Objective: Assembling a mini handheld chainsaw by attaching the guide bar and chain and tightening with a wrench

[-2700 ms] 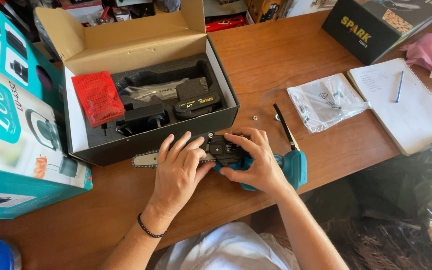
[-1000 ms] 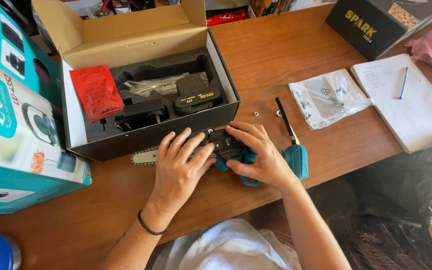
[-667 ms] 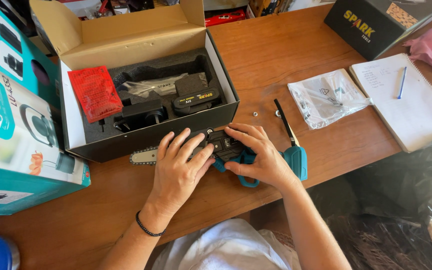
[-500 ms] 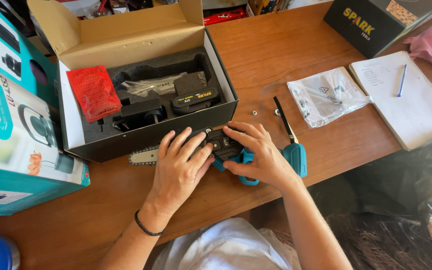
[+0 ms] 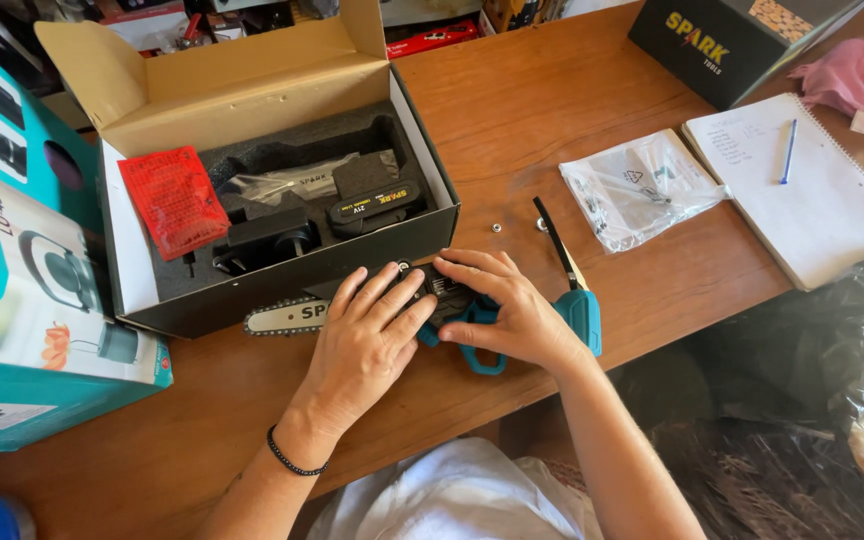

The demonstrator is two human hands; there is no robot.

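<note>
Left hand (image 5: pixel 367 335) and right hand (image 5: pixel 512 315) rest flat on teal mini chainsaw (image 5: pixel 462 315), fingers spread. Saw lies on worktop (image 5: pixel 512 110), touching open box (image 5: pixel 272 200).

left hand (image 5: pixel 364 335): bare, no rings or glove to be seen
left wrist: thin black beaded band (image 5: pixel 292 458) just behind the hand
right hand (image 5: pixel 518 312): bare, nothing worn on the wrist
forearms: bare, no sleeves
lap: white cloth (image 5: pixel 452 495) below and between the forearms
</note>
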